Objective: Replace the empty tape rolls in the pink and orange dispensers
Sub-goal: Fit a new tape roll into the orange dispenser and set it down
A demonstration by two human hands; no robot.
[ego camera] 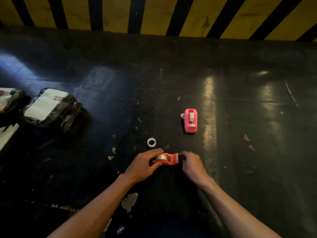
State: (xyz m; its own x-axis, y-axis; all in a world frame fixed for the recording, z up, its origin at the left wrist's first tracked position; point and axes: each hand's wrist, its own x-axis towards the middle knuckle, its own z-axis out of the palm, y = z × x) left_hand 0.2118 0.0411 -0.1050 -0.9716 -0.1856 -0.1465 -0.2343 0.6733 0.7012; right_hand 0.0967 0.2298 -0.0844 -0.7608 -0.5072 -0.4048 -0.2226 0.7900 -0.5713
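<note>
The orange dispenser (169, 159) lies on the dark table near me with a clear tape roll (161, 157) seated in its left end. My left hand (145, 166) grips that end, fingers over the roll. My right hand (191, 163) pinches the dispenser's right end at the cutter. The pink dispenser (191, 120) stands farther back and to the right, holding a roll, with nothing touching it. A small white empty core (151, 142) lies on the table just behind my left hand.
Two black-wrapped parcels with white labels (49, 108) sit at the left edge. A yellow-and-black striped barrier (154, 14) runs along the far side. The black table surface (240, 100) is scuffed, with chipped patches near its front edge.
</note>
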